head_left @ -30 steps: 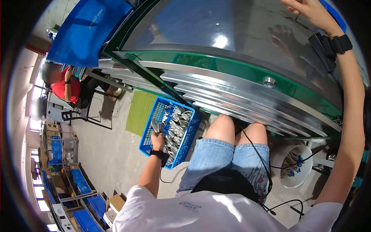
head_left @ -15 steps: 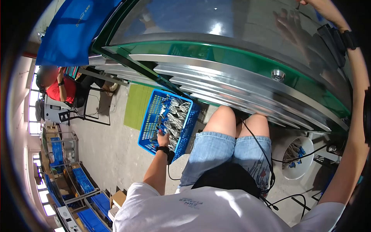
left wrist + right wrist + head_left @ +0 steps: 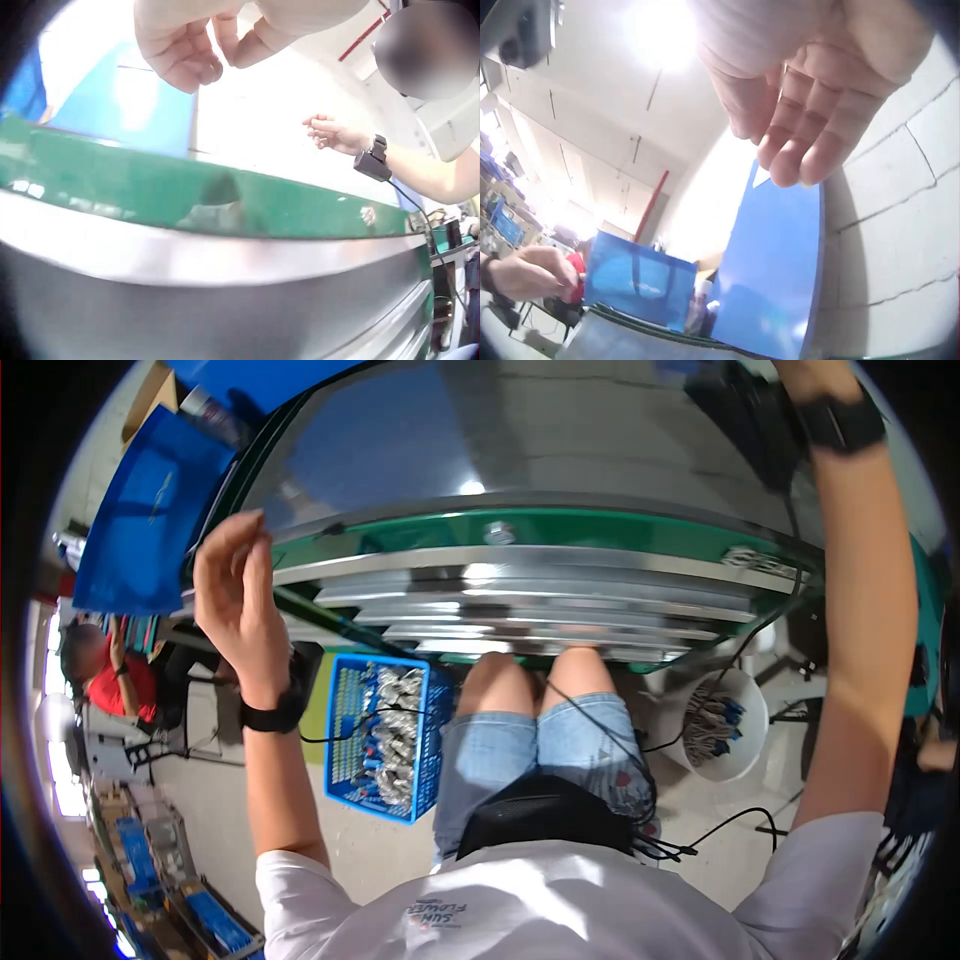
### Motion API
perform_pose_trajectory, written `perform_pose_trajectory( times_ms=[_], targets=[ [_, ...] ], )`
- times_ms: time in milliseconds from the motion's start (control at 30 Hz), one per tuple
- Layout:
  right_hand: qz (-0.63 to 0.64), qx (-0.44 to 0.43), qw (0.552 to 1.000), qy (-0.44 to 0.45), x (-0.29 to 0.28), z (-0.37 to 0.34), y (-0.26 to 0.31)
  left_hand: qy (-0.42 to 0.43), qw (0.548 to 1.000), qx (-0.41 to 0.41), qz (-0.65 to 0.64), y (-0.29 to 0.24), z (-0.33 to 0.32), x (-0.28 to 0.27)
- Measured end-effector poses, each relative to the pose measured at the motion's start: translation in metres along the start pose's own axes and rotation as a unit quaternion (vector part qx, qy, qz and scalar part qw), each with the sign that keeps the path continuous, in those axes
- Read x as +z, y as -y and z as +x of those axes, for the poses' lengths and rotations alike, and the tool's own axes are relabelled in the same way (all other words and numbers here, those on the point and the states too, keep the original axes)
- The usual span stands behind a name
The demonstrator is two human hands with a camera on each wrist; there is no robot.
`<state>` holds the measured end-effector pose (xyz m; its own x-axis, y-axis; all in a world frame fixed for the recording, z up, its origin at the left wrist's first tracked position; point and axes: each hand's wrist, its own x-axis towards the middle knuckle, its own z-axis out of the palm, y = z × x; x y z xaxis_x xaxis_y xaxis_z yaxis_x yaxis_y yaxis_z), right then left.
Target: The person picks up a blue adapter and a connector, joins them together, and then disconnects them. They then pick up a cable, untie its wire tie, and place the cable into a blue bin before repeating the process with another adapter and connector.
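Note:
My left hand point(image 3: 240, 595) is raised near the left front corner of a green-framed machine point(image 3: 420, 532). Its fingers are loosely bent, with nothing between them in the left wrist view. Below it stands a blue plastic basket point(image 3: 430, 745) of grey cable bundles point(image 3: 398, 745) with some blue parts. My right hand point(image 3: 810, 90) is lifted over the far right of the machine's top; the head view cuts it off at the wrist. Its fingers hang relaxed, and nothing shows in them.
A white bucket point(image 3: 752, 730) with more cable bundles stands at the right of my knees. Black cables point(image 3: 730, 822) trail across the floor and from my wrists. A blue panel point(image 3: 145, 525) rises at the machine's left, and a person in red point(image 3: 125, 690) sits beyond it.
My left hand held a grey cable bundle over the basket, lowered into it, and has come up empty to the machine's corner. The head view has turned; the right arm stays raised.

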<state>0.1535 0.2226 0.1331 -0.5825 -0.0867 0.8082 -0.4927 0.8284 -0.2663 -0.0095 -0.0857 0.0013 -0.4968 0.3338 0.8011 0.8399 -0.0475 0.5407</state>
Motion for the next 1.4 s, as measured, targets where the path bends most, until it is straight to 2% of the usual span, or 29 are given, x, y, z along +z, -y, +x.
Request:
perform_pose_trajectory(
  times_ms=[33,67,100,133,167,233,300,333,400,433,467,533,567,633,667,700,733,800,900,967,1000,1033,1100,1133,1200,1267,1300,1333,1400],
  targets=[
    [-0.017,-0.013,1.000,-0.017,-0.010,-0.014,0.028,0.018,0.999,0.017,-0.032,-0.011,0.013,0.019],
    [-0.134,-0.030,0.988,-0.074,-0.010,-0.033,0.044,0.037,0.997,0.035,-0.062,-0.020,0.022,0.039],
    [0.012,0.062,0.989,-0.131,-0.025,-0.055,0.051,0.071,0.995,0.034,-0.065,-0.026,0.029,0.056],
    [-0.276,-0.007,0.961,0.000,-0.079,-0.099,0.048,0.107,0.992,0.031,-0.066,-0.030,0.034,0.073],
    [-0.159,0.085,0.976,-0.119,-0.075,-0.132,0.058,0.139,0.988,0.021,-0.068,-0.031,0.037,0.089],
    [0.011,0.151,0.956,-0.250,-0.062,-0.182,0.093,0.190,0.981,-0.003,-0.046,-0.022,0.039,0.115],
    [0.004,0.208,0.923,-0.324,-0.062,-0.253,0.093,0.249,0.967,-0.044,-0.013,-0.015,0.033,0.129],
    [-0.058,0.281,0.895,-0.342,-0.059,-0.286,0.094,0.284,0.956,-0.074,0.014,-0.016,0.032,0.132],
    [-0.119,0.412,0.833,-0.349,-0.060,-0.340,0.090,0.278,0.959,-0.040,0.034,-0.014,0.030,0.134],
    [-0.100,0.441,0.808,-0.378,-0.061,-0.360,0.087,0.285,0.957,-0.029,0.055,-0.018,0.030,0.136],
    [-0.083,0.440,0.805,-0.388,-0.066,-0.368,0.085,0.291,0.953,-0.019,0.078,-0.021,0.030,0.135],
    [-0.140,0.387,0.840,-0.354,-0.086,-0.344,0.082,0.290,0.953,0.010,0.085,-0.028,0.033,0.139],
    [-0.145,0.326,0.873,-0.332,-0.096,-0.326,0.078,0.288,0.954,0.014,0.086,-0.029,0.034,0.141],
    [-0.187,0.295,0.890,-0.294,-0.106,-0.267,0.075,0.286,0.953,0.023,0.094,-0.032,0.034,0.142],
    [-0.211,0.260,0.913,-0.233,-0.110,-0.240,0.066,0.284,0.954,0.026,0.087,-0.033,0.034,0.142],
    [-0.218,0.278,0.923,-0.154,-0.112,-0.210,0.061,0.285,0.954,0.024,0.086,-0.034,0.035,0.142],
    [-0.220,0.216,0.947,-0.089,-0.112,-0.187,0.040,0.286,0.954,0.021,0.085,-0.034,0.036,0.142],
    [-0.246,0.122,0.961,0.024,-0.106,-0.148,-0.005,0.290,0.953,0.010,0.085,-0.036,0.038,0.140],
    [-0.328,0.188,0.901,0.211,-0.101,-0.127,-0.079,0.296,0.953,0.001,0.058,-0.030,0.039,0.137],
    [-0.317,0.333,0.829,0.318,-0.094,-0.120,-0.092,0.360,0.926,-0.110,0.015,-0.030,0.049,0.128],
    [-0.340,0.305,0.829,0.322,-0.094,-0.125,-0.105,0.399,0.901,-0.168,-0.002,-0.031,0.058,0.123],
    [-0.341,0.295,0.828,0.333,-0.097,-0.119,-0.100,0.392,0.906,-0.162,-0.005,-0.032,0.067,0.120],
    [-0.295,0.315,0.829,0.355,-0.093,-0.108,-0.081,0.393,0.896,-0.155,-0.138,-0.032,0.087,0.118],
    [-0.246,0.346,0.830,0.362,-0.092,-0.099,-0.070,0.388,0.910,-0.111,-0.097,-0.042,0.100,0.118],
    [-0.238,0.316,0.848,0.352,-0.087,-0.077,-0.057,0.369,0.925,-0.043,-0.082,-0.057,0.124,0.125],
    [-0.100,0.328,0.892,0.295,-0.082,-0.044,-0.041,0.330,0.938,0.024,-0.108,-0.055,0.141,0.144],
    [-0.065,0.351,0.891,0.282,-0.078,-0.025,-0.031,0.325,0.936,0.061,-0.122,-0.054,0.150,0.153],
    [-0.030,0.372,0.889,0.267,-0.071,-0.008,-0.025,0.328,0.931,0.063,-0.145,-0.047,0.158,0.164],
    [-0.021,0.350,0.905,0.241,-0.053,0.010,-0.034,0.373,0.891,-0.029,-0.259,-0.042,0.167,0.175]
  ],
)
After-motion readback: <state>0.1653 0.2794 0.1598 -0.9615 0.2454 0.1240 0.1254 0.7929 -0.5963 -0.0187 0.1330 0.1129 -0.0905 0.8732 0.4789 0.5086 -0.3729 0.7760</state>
